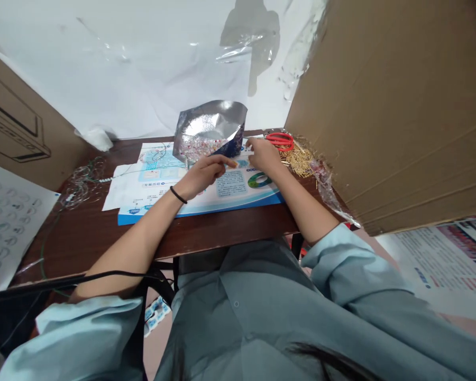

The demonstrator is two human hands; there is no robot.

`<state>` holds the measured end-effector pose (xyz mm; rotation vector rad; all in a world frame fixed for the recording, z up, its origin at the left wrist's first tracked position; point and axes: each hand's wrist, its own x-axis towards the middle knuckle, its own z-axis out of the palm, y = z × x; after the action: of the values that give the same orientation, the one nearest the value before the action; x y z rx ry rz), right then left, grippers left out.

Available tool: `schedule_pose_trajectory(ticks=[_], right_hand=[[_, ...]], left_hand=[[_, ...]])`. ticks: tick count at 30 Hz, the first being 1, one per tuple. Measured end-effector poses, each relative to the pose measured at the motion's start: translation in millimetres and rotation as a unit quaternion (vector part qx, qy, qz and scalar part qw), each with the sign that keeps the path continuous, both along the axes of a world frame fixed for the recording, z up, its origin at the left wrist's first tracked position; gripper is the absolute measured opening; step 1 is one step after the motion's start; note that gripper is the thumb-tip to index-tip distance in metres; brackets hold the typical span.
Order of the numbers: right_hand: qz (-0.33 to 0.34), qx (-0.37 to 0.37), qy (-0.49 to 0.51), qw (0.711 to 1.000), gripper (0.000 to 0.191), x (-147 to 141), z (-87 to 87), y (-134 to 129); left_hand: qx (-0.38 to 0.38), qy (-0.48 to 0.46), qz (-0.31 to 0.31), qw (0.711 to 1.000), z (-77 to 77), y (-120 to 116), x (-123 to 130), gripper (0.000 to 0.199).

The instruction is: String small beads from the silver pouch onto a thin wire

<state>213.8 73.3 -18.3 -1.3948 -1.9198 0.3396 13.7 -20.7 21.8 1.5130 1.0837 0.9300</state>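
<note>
My left hand (208, 172) is closed in front of an open silver-lined bag (212, 127), its index finger stretched to the right. A tiny pale orange piece (235, 165) shows at its fingertips, too small to name. To the right of the bag, my right hand (264, 154) has its fingers bent inward over the printed sheet; anything between them is too small to make out. Small pink, white and red beads (200, 148) lie inside the bag. Under both hands is a blue-and-white printed sheet (230, 185).
Red-handled scissors (280, 141) and a heap of thin golden sticks (299, 160) lie right of my right hand. Tangled clear and green thread (83, 182) sits on the table's left. Cardboard boxes stand left (27, 116) and right (400, 106). A black cable (103, 274) crosses my left forearm.
</note>
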Motion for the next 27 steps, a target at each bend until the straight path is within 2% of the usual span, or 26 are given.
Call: schedule_pose_trajectory(ticks=[2, 3, 5, 7, 10, 15, 19, 23, 27], right_hand=[[0.032, 0.019, 0.051, 0.998, 0.011, -4.5, 10.6, -7.3], [0.065, -0.005, 0.084, 0.994, 0.003, -8.4, 16.1, -12.2], [0.152, -0.101, 0.151, 0.972, 0.017, -17.9, 24.3, -23.0], [0.216, -0.184, 0.216, 0.934, 0.029, -27.5, 25.9, -33.4], [0.259, -0.207, 0.274, 0.903, 0.032, -39.0, 17.0, -43.6], [0.252, -0.186, 0.281, 0.907, 0.040, -48.5, 0.6, -44.3], [0.206, -0.153, 0.301, 0.919, 0.039, -44.9, -0.9, -33.9], [0.133, -0.103, 0.309, 0.936, 0.037, -37.0, -12.3, -17.1], [0.094, -0.079, 0.279, 0.953, 0.026, -38.0, -30.7, -7.7]], left_hand=[[0.017, 0.002, 0.015, 1.000, -13.1, 2.4, 1.0, 0.022], [0.024, -0.006, 0.021, 0.999, -18.0, 4.0, -0.9, 0.030], [0.037, -0.028, 0.035, 0.998, -24.8, 7.5, -5.6, 0.045], [0.049, -0.042, 0.054, 0.996, -29.2, 11.0, -8.4, 0.053], [0.051, -0.042, 0.088, 0.994, -34.5, 14.5, -7.0, 0.057], [0.073, -0.015, 0.115, 0.991, -36.1, 10.3, 1.8, 0.063], [0.167, 0.059, 0.159, 0.971, -27.8, 20.1, -2.2, 0.057], [0.234, 0.102, 0.236, 0.938, -24.8, 65.7, -18.0, 0.041], [0.234, 0.235, 0.191, 0.924, -30.7, 118.9, -24.0, 0.016]])
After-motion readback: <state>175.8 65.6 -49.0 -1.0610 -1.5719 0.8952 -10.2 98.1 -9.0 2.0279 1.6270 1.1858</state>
